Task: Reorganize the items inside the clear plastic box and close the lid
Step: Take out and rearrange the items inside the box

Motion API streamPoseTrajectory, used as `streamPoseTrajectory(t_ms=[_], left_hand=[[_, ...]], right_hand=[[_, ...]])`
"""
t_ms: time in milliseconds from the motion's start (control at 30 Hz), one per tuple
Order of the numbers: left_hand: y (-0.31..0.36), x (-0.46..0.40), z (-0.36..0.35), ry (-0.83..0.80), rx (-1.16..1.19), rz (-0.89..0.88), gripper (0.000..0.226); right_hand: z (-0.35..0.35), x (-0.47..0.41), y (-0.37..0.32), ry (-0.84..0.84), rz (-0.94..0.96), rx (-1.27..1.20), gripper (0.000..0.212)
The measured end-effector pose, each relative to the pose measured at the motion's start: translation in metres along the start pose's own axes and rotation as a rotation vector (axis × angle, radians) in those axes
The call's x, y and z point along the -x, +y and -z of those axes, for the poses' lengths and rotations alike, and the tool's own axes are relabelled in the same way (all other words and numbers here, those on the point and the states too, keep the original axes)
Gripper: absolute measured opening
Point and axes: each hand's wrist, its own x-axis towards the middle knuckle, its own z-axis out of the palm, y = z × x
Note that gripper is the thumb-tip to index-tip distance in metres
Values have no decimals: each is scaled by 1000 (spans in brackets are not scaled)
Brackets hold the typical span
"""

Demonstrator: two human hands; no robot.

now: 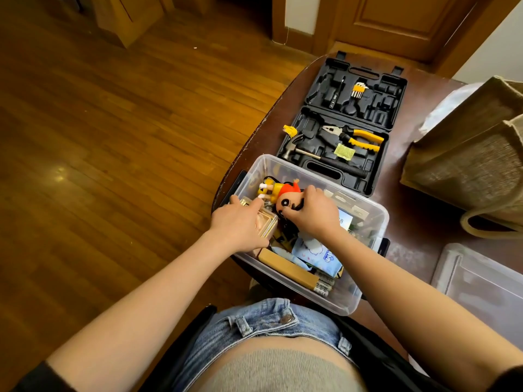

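Right hand [311, 212] grips the plush doll [287, 200]; left hand [239, 222] clasps a clear case [266, 224].

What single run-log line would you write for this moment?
stage: reorganizing | left hand: on small clear case | right hand: gripping plush doll | clear plastic box: open | lid: off, aside

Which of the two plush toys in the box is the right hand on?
The red-hatted doll with the pale face; the right hand grips it. The yellow toy lies beyond, untouched.
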Motion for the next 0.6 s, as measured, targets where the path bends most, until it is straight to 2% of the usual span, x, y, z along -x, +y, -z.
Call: streamPoseTrajectory(t_ms=[133,367,600], left_hand=[[6,-9,-9,-59,-34,3,86],[16,-28,-22,-176,-32,20,86],[15,-35,-27,-243,-22,6,90]], right_hand=[[0,1,3,-31,9,0,52],[1,0,2,-37,12,55,54],[1,7,0,91,115,202,55]])
